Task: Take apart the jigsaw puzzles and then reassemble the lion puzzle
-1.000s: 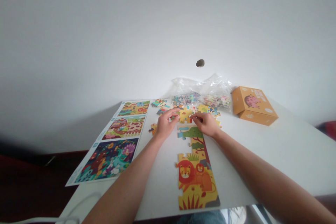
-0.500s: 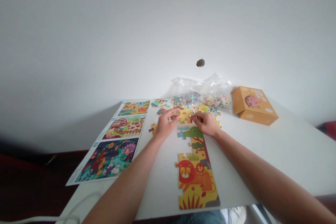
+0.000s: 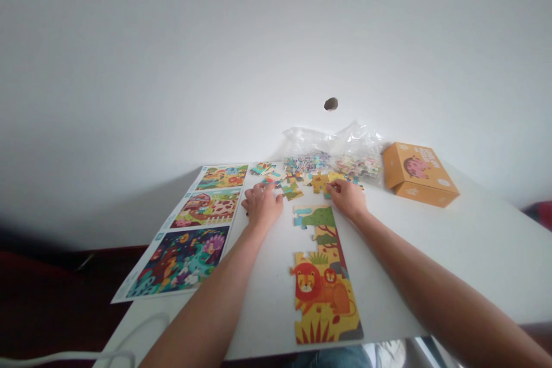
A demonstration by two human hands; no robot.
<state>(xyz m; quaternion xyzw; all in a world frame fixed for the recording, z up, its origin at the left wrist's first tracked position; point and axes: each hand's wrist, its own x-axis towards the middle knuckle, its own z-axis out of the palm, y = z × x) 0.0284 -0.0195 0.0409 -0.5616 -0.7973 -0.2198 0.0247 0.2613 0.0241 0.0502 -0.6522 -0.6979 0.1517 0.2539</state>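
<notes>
My right hand [image 3: 347, 199] is closed in a pinch at the right edge of a yellow puzzle piece [image 3: 319, 183]. My left hand [image 3: 264, 206] lies low over the table with its fingers spread, beside the loose pieces and covering some of them. Just right of its fingertips is a green and yellow puzzle piece [image 3: 292, 191]. Nearer me is a joined strip of puzzle [image 3: 322, 293] showing lions and a tree, with a gap along its left side.
Three printed pictures fill a reference sheet [image 3: 200, 213] on the left. At the back stand clear bags [image 3: 308, 141] of pieces, and an orange box [image 3: 425, 175] is at the right. A white cable [image 3: 64, 359] crosses the lower left corner.
My left hand has moved left and its fingers have spread. My right hand has shifted slightly right, pinching the yellow piece. The joined strip stays put.
</notes>
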